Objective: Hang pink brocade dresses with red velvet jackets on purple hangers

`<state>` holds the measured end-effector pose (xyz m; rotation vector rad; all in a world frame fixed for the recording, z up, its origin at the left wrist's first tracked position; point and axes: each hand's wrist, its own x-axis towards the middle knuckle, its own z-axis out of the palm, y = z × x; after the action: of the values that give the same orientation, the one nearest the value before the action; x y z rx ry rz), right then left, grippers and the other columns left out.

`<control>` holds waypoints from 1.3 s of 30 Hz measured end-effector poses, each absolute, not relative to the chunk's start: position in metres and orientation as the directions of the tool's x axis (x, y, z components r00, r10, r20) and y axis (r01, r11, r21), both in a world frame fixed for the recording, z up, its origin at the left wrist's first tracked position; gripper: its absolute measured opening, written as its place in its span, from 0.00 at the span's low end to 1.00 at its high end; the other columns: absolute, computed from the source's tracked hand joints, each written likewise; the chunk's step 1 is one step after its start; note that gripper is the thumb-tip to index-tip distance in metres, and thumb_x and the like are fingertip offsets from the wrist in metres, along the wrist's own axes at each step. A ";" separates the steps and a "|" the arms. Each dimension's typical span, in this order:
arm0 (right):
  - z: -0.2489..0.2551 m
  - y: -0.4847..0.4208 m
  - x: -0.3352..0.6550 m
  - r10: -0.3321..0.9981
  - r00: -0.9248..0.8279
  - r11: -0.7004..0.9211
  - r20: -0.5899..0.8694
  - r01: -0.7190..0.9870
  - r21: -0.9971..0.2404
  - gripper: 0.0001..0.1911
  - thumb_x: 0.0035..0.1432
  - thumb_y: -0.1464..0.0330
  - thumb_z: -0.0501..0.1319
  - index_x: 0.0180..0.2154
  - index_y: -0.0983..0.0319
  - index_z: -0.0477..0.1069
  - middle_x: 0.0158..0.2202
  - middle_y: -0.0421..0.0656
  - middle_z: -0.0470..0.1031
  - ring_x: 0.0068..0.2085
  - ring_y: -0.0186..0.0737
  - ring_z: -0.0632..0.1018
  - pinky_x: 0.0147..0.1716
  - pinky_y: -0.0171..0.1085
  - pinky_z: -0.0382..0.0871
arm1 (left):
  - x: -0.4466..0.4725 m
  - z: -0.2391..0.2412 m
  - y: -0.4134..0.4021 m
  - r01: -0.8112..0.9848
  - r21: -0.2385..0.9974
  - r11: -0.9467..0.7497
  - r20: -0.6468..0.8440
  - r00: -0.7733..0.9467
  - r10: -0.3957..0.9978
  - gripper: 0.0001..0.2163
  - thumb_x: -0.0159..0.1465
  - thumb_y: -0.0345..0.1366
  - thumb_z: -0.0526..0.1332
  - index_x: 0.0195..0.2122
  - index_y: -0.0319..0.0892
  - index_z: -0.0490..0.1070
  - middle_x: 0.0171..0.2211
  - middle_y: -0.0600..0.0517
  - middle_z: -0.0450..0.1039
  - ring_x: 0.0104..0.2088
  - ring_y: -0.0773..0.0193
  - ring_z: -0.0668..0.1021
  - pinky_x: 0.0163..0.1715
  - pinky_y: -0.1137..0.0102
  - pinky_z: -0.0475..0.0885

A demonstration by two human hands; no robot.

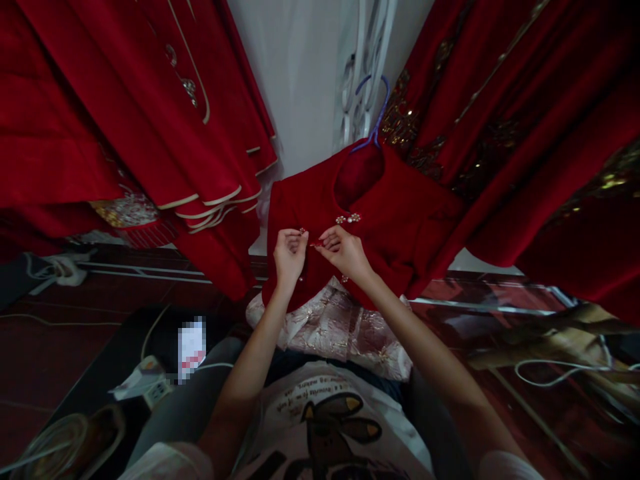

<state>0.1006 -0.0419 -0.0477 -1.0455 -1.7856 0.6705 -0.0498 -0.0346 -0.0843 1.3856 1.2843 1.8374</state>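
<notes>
A red jacket [310, 200] hangs in front of me on a purple hanger [371, 139], its lower part resting over a pale quilted cloth [325, 327] on my lap. My left hand [290, 257] is closed in a pinch at the jacket's front, with a small jewelled button [303, 231] at its fingertips. Facing it, my right hand [344, 252] pinches a small red piece with a shiny ornament [316, 245]; its exact kind is too small to tell. Just above my right hand, a flower-shaped jewelled clasp [349, 219] sits below the neckline. Another ornament [345, 279] shows lower down.
Red garments with pale piping [200, 147] hang at left. Gold-embroidered red garments [480, 133] hang at right. A white metal rack [363, 80] holds the hanger. On the left, a dark surface [107, 373] bears a power strip [159, 393] and a clear round container [55, 443].
</notes>
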 end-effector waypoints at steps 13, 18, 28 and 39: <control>-0.050 -0.034 0.085 0.852 -0.135 0.516 0.506 0.380 -0.767 0.09 0.57 0.68 0.62 0.40 0.62 0.69 0.34 0.42 0.75 0.33 0.33 0.76 0.34 0.33 0.74 | -0.054 -0.083 -0.033 0.046 0.934 -0.354 0.353 -0.271 0.896 0.12 0.60 0.44 0.63 0.34 0.39 0.76 0.32 0.49 0.80 0.32 0.66 0.81 0.37 0.72 0.76; -0.054 -0.035 0.082 0.831 -0.115 0.542 0.545 0.390 -0.744 0.08 0.59 0.68 0.60 0.42 0.62 0.69 0.35 0.44 0.74 0.34 0.34 0.75 0.37 0.35 0.73 | -0.057 -0.080 -0.039 0.085 0.916 -0.391 0.400 -0.239 0.885 0.11 0.54 0.34 0.66 0.37 0.38 0.78 0.34 0.48 0.81 0.32 0.65 0.81 0.38 0.70 0.77; -0.054 -0.038 0.079 0.836 -0.051 0.513 0.546 0.427 -0.745 0.05 0.58 0.69 0.59 0.38 0.63 0.67 0.33 0.43 0.74 0.31 0.34 0.75 0.33 0.34 0.73 | -0.071 -0.076 -0.032 0.136 0.914 -0.383 0.396 -0.085 0.914 0.08 0.54 0.36 0.67 0.34 0.39 0.76 0.34 0.48 0.80 0.33 0.65 0.80 0.38 0.70 0.76; -0.057 -0.072 0.135 0.917 -0.150 0.393 0.369 0.497 -0.774 0.05 0.56 0.71 0.59 0.36 0.61 0.71 0.31 0.41 0.77 0.31 0.34 0.78 0.32 0.34 0.72 | -0.091 -0.123 -0.051 0.147 0.961 -0.232 0.248 -0.098 0.964 0.10 0.57 0.42 0.63 0.32 0.41 0.69 0.31 0.52 0.74 0.31 0.68 0.76 0.32 0.73 0.72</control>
<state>0.1347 -0.0718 -0.0574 -1.2317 -1.7926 0.6153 -0.0909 -0.0513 -0.1233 1.4352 1.2724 1.4117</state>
